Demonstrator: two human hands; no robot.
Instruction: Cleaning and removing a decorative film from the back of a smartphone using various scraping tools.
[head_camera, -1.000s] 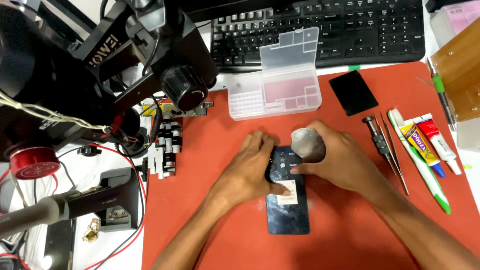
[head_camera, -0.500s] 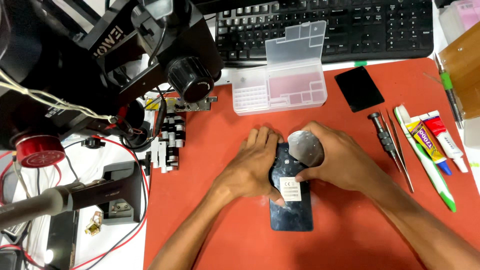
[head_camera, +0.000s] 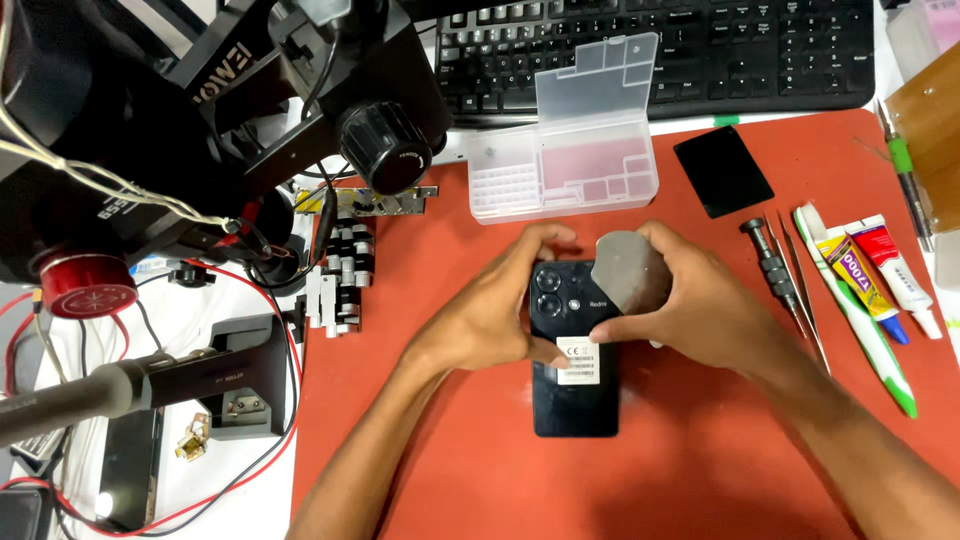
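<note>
A black smartphone (head_camera: 575, 385) lies face down on the red work mat (head_camera: 720, 450), camera end away from me, with a white sticker on its back. My left hand (head_camera: 490, 310) grips the phone's left edge near the cameras. My right hand (head_camera: 690, 305) pinches a thin grey metal pry sheet (head_camera: 630, 275) and presses it against the phone's upper right edge.
A clear plastic parts box (head_camera: 570, 165) sits beyond the phone, with a black keyboard (head_camera: 660, 50) behind it. A black square pad (head_camera: 722, 170), a screwdriver (head_camera: 770, 265), tweezers (head_camera: 805, 295) and glue tubes (head_camera: 870, 280) lie at right. A microscope (head_camera: 250, 110) and cables crowd the left.
Both hands stay on the phone. The grey pry sheet has tilted slightly in my right hand, and the view has shifted a little.
</note>
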